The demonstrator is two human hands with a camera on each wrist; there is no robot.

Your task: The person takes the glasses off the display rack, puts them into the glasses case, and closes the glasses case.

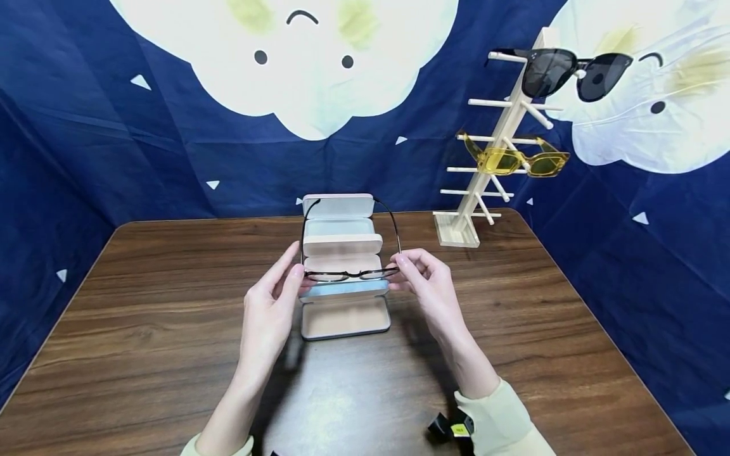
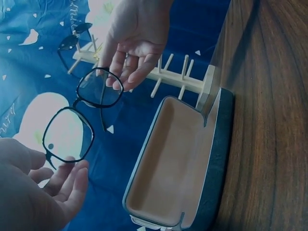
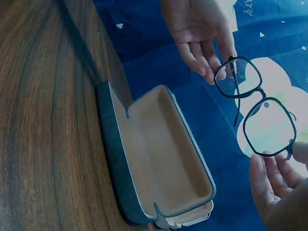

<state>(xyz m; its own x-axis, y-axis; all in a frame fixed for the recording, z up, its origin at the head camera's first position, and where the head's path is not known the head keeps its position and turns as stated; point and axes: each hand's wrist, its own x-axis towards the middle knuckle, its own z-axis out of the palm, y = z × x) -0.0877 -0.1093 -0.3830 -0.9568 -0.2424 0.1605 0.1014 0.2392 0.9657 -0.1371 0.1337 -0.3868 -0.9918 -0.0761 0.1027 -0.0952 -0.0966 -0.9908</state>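
Black-framed eyeglasses point(image 1: 352, 275) with clear lenses are held up between both hands, temples unfolded and pointing toward the back wall. My left hand point(image 1: 268, 310) pinches the frame's left end, and my right hand point(image 1: 430, 288) pinches its right end near the hinge. Beneath and behind the glasses stand several open eyeglass cases in a row. The nearest case point(image 1: 345, 318) has a tan lining, and its dark green outside point(image 3: 113, 154) shows in the right wrist view. Behind it, a pale pink case point(image 1: 342, 243) is partly covered by the glasses.
At the back right of the wooden table point(image 1: 188, 316) stands a wooden display rack point(image 1: 502, 136) with pegs. Black sunglasses point(image 1: 601, 76) hang at its top and yellow sunglasses point(image 1: 502, 161) lower down. A dark blue cloth point(image 1: 171, 171) with white clouds hangs behind the table.
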